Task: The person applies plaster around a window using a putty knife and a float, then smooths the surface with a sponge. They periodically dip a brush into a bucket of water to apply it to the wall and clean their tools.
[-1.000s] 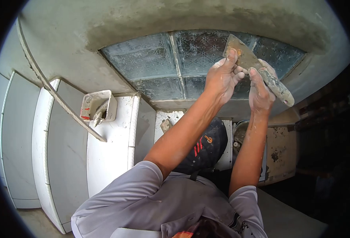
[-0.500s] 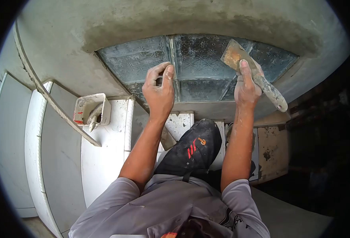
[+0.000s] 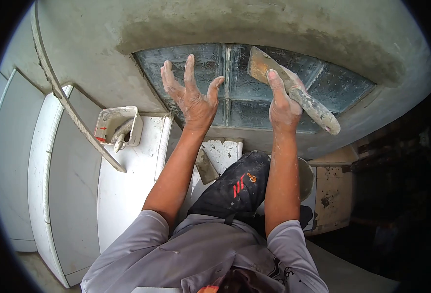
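Note:
My right hand (image 3: 285, 110) grips a putty knife (image 3: 313, 108), its thumb lying along the rust-stained blade and the plaster-smeared handle slanting down to the right. Dusty with plaster, my left hand (image 3: 196, 100) is raised with fingers spread and nothing in it. Behind both hands is a patterned glass-block window (image 3: 254, 110) set into the wall. Damp grey plaster (image 3: 254, 29) borders the window's upper edge.
On the white tiled step (image 3: 127, 180) at left stands a square plastic tub (image 3: 136, 128) with a plaster-caked tool in it. A long wooden strip (image 3: 71, 110) leans across the steps. Near my knee lies a flat block (image 3: 206, 167); a round bucket (image 3: 306, 178) shows beside my right forearm.
My left hand has opened from a pinch into spread fingers and moved slightly left. My right hand has shifted left with the putty knife.

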A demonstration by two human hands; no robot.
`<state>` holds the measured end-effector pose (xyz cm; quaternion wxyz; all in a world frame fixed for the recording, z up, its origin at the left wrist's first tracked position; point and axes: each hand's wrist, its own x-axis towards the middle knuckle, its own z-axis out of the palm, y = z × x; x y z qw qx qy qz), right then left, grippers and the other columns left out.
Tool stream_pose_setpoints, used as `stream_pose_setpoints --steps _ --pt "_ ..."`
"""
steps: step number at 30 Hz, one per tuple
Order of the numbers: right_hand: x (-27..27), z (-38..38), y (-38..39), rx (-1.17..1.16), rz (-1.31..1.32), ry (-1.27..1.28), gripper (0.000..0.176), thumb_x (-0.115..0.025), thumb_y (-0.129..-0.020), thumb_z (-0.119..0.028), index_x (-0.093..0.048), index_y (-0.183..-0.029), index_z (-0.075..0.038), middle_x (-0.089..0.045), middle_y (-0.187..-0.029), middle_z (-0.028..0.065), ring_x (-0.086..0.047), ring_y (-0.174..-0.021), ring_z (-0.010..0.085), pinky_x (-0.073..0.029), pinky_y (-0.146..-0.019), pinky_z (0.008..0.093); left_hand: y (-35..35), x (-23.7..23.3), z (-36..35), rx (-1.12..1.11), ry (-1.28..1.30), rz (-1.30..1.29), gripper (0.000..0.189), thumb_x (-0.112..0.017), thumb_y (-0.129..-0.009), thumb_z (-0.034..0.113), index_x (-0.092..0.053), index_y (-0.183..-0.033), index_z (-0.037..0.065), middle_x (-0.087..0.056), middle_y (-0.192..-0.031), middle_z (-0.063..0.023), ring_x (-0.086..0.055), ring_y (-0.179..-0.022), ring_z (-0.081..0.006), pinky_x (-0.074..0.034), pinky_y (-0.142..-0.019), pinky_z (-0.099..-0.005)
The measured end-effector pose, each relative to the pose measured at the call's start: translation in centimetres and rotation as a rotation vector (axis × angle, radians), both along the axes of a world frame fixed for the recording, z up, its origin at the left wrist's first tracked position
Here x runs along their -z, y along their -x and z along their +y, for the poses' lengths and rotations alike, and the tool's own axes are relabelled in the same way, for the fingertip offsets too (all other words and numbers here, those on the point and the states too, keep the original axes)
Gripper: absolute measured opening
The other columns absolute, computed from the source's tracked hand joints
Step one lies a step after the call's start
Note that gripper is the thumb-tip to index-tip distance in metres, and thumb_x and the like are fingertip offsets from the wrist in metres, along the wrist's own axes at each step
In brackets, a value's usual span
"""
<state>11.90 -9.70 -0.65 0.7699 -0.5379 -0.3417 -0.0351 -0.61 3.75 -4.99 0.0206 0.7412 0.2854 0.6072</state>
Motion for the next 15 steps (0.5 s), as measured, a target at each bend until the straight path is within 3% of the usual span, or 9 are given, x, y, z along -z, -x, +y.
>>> stream_pose_setpoints --steps 8,9,12,15 --pt "-0.2 1.2 0.8 -0.034 -0.013 -0.006 0.023 -0.073 -0.091 -0.018 -0.072 -0.103 0.002 -0.073 -0.096 0.0102 -0.067 -0.086 0.0175 -0.050 -0.083 0.0298 0.0 0.1 -0.1 -0.019 -0.004 0.024 0.092 -0.086 -0.078 0.040 -0.038 -0.153 0.017 -0.013 -0.157 -0.0289 -0.012 -0.146 -0.0460 -0.018 -0.116 -0.0585" --pt "-0.1 1.4 0.6 -0.125 0.089 -0.139 0.023 -0.074 -0.091 -0.018 -0.072 -0.102 0.002 -0.073 -0.095 0.0100 -0.066 -0.085 0.0168 -0.051 -0.082 0.0299 0.0 0.2 0.0 -0.018 -0.005 0.024 0.092 -0.085 -0.078 0.040 -0.037 -0.153 0.017 -0.012 -0.157 -0.0289 -0.012 -0.147 -0.0461 -0.018 -0.116 -0.0585" --pt "-0.1 2.0 1.3 -0.032 -0.069 0.001 0.023 -0.074 -0.091 -0.018 -0.072 -0.103 0.002 -0.073 -0.096 0.0095 -0.066 -0.087 0.0156 -0.050 -0.083 0.0293 -0.1 0.3 -0.2 -0.010 0.014 0.015 0.091 -0.085 -0.079 0.039 -0.036 -0.153 0.017 -0.012 -0.157 -0.0286 -0.011 -0.147 -0.0464 -0.017 -0.116 -0.0593" --pt "0.2 1.7 0.9 -0.076 0.049 -0.059 0.024 -0.075 -0.091 -0.017 -0.071 -0.104 0.002 -0.073 -0.098 0.0091 -0.065 -0.089 0.0154 -0.049 -0.085 0.0289 -0.1 0.3 -0.2 -0.009 0.006 0.023 0.091 -0.084 -0.080 0.038 -0.036 -0.153 0.016 -0.011 -0.157 -0.0286 -0.010 -0.147 -0.0469 -0.017 -0.116 -0.0605"
